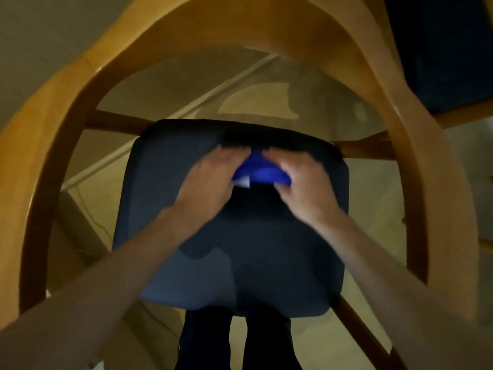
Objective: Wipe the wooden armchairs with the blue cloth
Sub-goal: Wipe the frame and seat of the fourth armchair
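1. Left hand (210,177) and right hand (301,180) both grip a bunched bright blue cloth (260,170) between them.
2. They are over the dark navy padded seat cushion (186,276).
3. A curved light wooden armchair frame (53,124) arches around it.

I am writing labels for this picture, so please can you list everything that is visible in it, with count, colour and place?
wooden armchair: one, light brown curved frame arching around the seat.
seat cushion: one, dark blue-grey, centre, inside the frame.
blue cloth: one, bright blue with a small white tag, bunched over the far part of the cushion, between both hands.
second chair seat: one, dark, top right, partly in view.
floor: beige tiles, under the chair.
legs: two, dark trousers, bottom centre.
left hand: holds the cloth's left side.
right hand: holds its right side.
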### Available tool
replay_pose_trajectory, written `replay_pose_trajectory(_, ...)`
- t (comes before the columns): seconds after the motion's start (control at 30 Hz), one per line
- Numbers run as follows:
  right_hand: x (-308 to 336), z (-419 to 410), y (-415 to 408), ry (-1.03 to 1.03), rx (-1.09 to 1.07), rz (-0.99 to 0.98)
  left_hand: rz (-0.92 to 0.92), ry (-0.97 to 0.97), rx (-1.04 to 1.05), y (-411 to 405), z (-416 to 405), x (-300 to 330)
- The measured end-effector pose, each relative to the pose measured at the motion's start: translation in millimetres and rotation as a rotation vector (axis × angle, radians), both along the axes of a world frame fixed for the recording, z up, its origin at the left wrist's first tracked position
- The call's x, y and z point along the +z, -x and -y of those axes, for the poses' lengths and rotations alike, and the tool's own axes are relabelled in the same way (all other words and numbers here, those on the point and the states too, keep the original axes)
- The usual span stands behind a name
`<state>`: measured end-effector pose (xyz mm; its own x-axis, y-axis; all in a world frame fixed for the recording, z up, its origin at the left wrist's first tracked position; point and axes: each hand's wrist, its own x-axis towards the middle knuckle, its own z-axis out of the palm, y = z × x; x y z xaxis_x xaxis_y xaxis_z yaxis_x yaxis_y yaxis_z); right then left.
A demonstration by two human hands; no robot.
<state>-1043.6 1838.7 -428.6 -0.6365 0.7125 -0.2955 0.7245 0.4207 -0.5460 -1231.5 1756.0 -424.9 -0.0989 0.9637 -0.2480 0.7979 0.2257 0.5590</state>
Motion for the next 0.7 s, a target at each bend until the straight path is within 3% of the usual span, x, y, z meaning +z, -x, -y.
replay_pose_trajectory(0.07, -5, -43, 23, -0.082, -0.039, -0.007, -0.026, -0.077, 0.064, 10, -46, -3)
replay_pose_trajectory(0.17, -26, -79, 49, -0.045, -0.055, 0.119, -0.096, 0.014, 0.053, 18, -93, -19)
replay_pose_trajectory(0.27, -42, -49, 53, -0.063, -0.083, 0.249, -0.065, 0.011, -0.011, 16, -82, -32)
replay_pose_trajectory(0.37, -39, 6, 33, -0.136, -0.105, 0.227, -0.068, -0.04, -0.027, 4, -34, -32)
replay_pose_trajectory(0.57, -16, 92, -14, 0.162, 0.115, 0.201, -0.047, 0.273, -0.054, -34, 85, -2)
replay_pose_trajectory(0.7, -4, 46, 2, 0.229, 0.227, 0.156, 0.086, 0.508, -0.131, 11, 39, 9)
